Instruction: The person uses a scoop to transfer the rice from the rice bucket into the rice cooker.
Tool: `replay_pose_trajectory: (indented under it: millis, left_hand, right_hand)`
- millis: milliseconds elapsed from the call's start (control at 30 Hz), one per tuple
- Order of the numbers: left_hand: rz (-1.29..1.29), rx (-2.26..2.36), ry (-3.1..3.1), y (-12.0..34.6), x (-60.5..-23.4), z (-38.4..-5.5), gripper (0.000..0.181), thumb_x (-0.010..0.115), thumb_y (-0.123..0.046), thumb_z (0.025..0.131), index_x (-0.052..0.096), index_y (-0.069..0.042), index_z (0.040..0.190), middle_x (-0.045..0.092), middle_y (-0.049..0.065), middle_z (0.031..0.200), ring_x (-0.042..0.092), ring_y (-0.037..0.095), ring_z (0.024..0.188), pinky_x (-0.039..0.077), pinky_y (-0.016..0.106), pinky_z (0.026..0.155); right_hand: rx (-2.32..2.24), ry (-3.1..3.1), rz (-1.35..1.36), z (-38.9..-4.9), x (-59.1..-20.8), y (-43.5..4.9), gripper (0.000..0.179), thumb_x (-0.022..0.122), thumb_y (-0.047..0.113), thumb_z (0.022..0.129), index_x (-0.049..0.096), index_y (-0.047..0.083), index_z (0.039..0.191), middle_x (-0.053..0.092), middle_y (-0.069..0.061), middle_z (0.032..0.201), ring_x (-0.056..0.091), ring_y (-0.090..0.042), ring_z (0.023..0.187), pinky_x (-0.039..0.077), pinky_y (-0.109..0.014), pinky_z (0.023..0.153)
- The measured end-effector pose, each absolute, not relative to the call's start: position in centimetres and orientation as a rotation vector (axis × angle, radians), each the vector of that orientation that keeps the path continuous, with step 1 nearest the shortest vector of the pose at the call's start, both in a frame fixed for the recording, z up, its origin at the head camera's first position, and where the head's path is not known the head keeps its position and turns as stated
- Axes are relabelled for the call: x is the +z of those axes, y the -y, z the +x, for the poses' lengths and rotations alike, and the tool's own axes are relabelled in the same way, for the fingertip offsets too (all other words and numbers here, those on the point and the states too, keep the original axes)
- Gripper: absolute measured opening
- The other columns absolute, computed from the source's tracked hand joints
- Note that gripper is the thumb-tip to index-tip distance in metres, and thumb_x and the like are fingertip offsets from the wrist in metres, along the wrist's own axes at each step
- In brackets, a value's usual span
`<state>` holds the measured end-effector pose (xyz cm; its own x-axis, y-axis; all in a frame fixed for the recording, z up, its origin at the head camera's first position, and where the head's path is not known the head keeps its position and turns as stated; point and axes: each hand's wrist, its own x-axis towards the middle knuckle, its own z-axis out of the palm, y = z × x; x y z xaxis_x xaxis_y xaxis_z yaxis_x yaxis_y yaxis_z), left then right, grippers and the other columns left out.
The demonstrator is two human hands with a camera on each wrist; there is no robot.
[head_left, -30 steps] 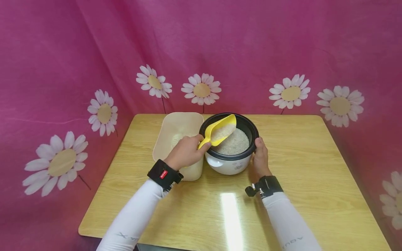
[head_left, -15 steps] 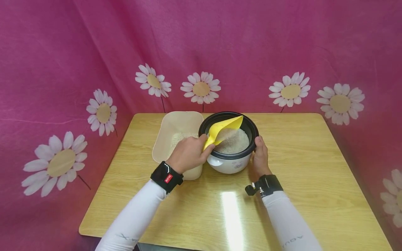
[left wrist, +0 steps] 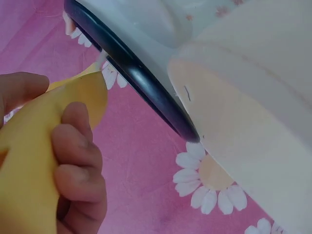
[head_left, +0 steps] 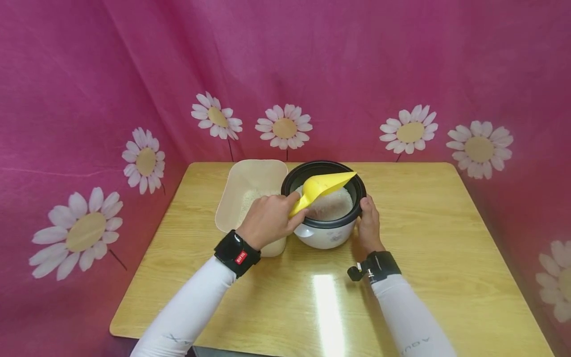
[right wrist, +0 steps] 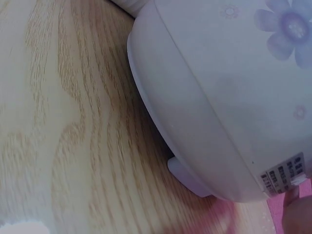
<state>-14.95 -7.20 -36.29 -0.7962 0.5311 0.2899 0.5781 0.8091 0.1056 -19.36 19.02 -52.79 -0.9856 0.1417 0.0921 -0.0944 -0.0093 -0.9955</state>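
Note:
My left hand [head_left: 269, 219] grips the handle of a yellow scoop [head_left: 322, 185], which is tilted over the mouth of a rice cooker [head_left: 324, 239]. Below the scoop, a pale blur like falling rice shows above the white rice [head_left: 337, 204] in the black-rimmed cooker. In the left wrist view, curled fingers [left wrist: 80, 183] wrap the yellow handle [left wrist: 29, 146]. My right hand [head_left: 369, 225] holds the cooker at its right side, near the rim. The right wrist view shows the cooker's white flowered body [right wrist: 214, 97] and a finger [right wrist: 298, 214] at the lower right; most of that hand is hidden there.
A beige bin [head_left: 256, 169] with some rice [head_left: 250, 199] in its bottom stands against the cooker's left side, partly behind my left hand. Both are on a wooden table [head_left: 428, 238]. A pink curtain with daisies [head_left: 339, 74] hangs behind and along the sides.
The scoop has rolled over from face up with rice in it to its underside showing, tipping rice into the cooker. The left wrist turned with it. My right hand and the cooker stay put.

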Motion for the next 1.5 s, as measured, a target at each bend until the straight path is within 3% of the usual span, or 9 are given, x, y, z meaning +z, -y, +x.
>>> replay_pose_trajectory:
  millis: [467, 633, 800, 900, 1333, 1500]
  left_hand:
    - [-0.743, -0.429, 2.756, 8.5, -37.0, -15.0, 0.027, 0.063, -0.038, 0.101, 0.062, -0.01, 0.099, 0.046, -0.003, 0.06, 0.045, 0.011, 0.051, 0.028, 0.022, 0.048]
    - [-0.605, -0.875, 2.843, 9.3, -37.2, -14.8, 0.03, 0.059, -0.037, 0.104, 0.065, -0.008, 0.104, 0.055, 0.0, 0.063, 0.049, 0.013, 0.053, 0.032, 0.023, 0.05]
    - [-0.406, -1.461, 2.868, 9.9, -37.1, -14.2, 0.031, 0.055, -0.041, 0.106, 0.065, -0.011, 0.108, 0.066, 0.005, 0.071, 0.057, 0.018, 0.052, 0.037, 0.025, 0.046]
    - [-0.336, -1.551, 2.837, 10.7, -37.1, -13.9, 0.032, 0.054, -0.042, 0.107, 0.065, -0.012, 0.11, 0.064, 0.005, 0.072, 0.056, 0.019, 0.052, 0.038, 0.025, 0.047]
    - [0.01, -1.615, 2.613, 18.6, -37.5, -10.5, 0.041, 0.047, -0.041, 0.11, 0.064, -0.004, 0.114, 0.059, 0.014, 0.078, 0.052, 0.015, 0.055, 0.045, 0.026, 0.049]
    - [0.167, -1.621, 2.563, 21.5, -38.1, -8.5, 0.044, 0.047, -0.043, 0.109, 0.063, -0.002, 0.116, 0.059, 0.005, 0.074, 0.055, 0.014, 0.054, 0.049, 0.027, 0.049]
  right_hand:
    - [2.113, 2.093, -0.028, -19.2, -52.7, -19.0, 0.056, 0.028, 0.057, 0.105, 0.046, 0.033, 0.152, 0.044, 0.006, 0.161, 0.032, -0.02, 0.156, 0.009, -0.059, 0.131]
    - [2.173, 2.065, -0.053, -19.4, -52.5, -19.1, 0.056, 0.029, 0.061, 0.104, 0.045, 0.037, 0.153, 0.04, 0.01, 0.164, 0.028, -0.019, 0.158, 0.004, -0.063, 0.129]
    - [2.139, 2.068, -0.034, -19.6, -52.9, -19.3, 0.056, 0.028, 0.058, 0.105, 0.047, 0.033, 0.152, 0.043, 0.006, 0.162, 0.031, -0.021, 0.157, 0.007, -0.06, 0.13]
    - [2.14, 2.068, -0.038, -19.6, -53.0, -19.2, 0.056, 0.028, 0.057, 0.105, 0.047, 0.032, 0.152, 0.044, 0.005, 0.161, 0.031, -0.021, 0.157, 0.008, -0.06, 0.13]
    - [2.22, 2.053, -0.095, -19.3, -53.3, -18.9, 0.056, 0.031, 0.063, 0.103, 0.046, 0.039, 0.152, 0.039, 0.012, 0.164, 0.026, -0.018, 0.159, 0.002, -0.063, 0.13]
    - [2.149, 2.06, -0.041, -19.5, -53.2, -18.9, 0.056, 0.028, 0.059, 0.105, 0.046, 0.035, 0.152, 0.043, 0.008, 0.162, 0.03, -0.018, 0.158, 0.007, -0.058, 0.131]
